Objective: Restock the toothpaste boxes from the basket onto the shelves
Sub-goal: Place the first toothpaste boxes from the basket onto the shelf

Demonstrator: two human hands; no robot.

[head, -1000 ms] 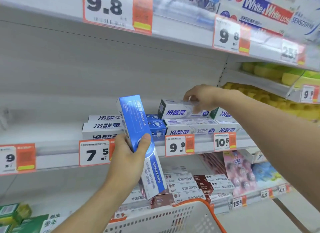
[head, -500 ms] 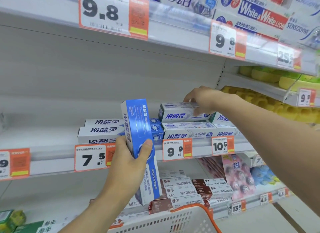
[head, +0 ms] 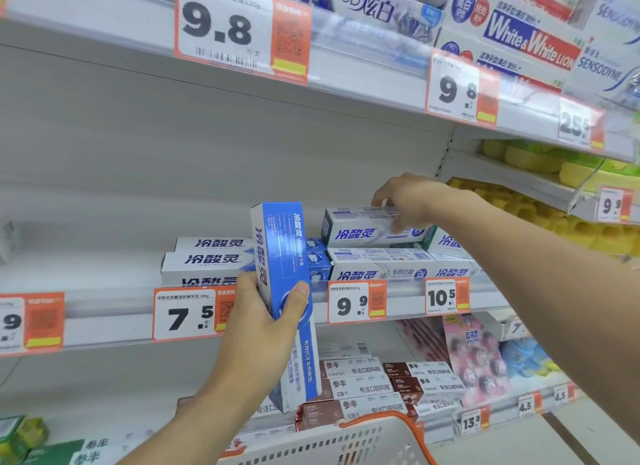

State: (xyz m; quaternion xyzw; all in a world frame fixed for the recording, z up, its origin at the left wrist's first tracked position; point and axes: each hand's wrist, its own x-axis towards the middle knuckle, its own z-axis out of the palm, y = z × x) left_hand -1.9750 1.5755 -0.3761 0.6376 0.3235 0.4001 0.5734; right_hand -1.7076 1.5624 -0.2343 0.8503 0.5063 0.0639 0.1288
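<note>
My left hand (head: pixel 258 321) has a full grip on a blue toothpaste box (head: pixel 281 277): thumb across the front face near the round logo, fingers wrapped behind. Box is held upright, tilted slightly, top end at the level of the stocked row, bottom end hanging below the middle shelf (head: pixel 104 309) edge. Left forearm comes up from bottom centre, wrist bent back a little.

My right hand (head: pixel 412 201) is palm down on a white toothpaste box (head: pixel 367 227), fingers curled over its top and far end, thumb side at the front face. Narrow grip, closed on the box. That box lies flat on top of another white box (head: pixel 381 265), above the 9.9 price tag (head: pixel 356 302). Right arm reaches in from the right edge, extended, elbow out of frame.

More white boxes are stacked to the left, above the 7.5 price tag (head: pixel 192 314). White basket (head: pixel 346 444) with orange rim sits at bottom centre, just below the blue box. Contents not visible.
</note>
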